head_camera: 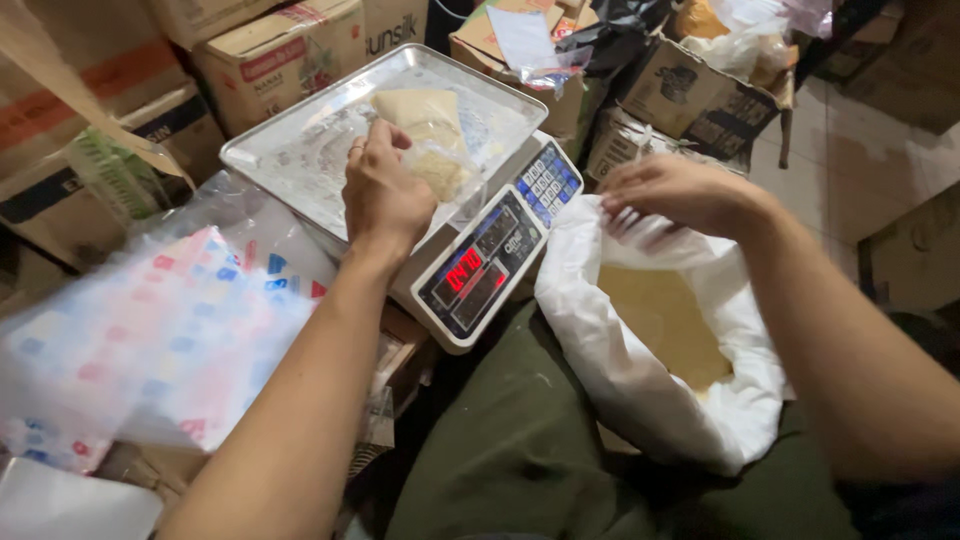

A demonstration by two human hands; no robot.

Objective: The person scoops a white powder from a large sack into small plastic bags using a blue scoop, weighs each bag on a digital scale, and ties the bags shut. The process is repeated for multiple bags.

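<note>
Olive-green cloth lap (520,440) nearest, bearing large white woven sack (600,330), mouth rolled open, part-filled with pale yellow grain (665,320); right hand (680,190) at sack's upper rim, fingers blurred, grip not discernible. Left hand (385,195) pinched shut on small clear plastic bag of same grain (430,140), resting on steel weighing tray (300,150) of digital counter scale (490,265), red display lit: one portion filled and under weighing, not yet sealed. Stack of printed clear bags (150,340) beside scale, unfilled; much grain left in sack.
</note>
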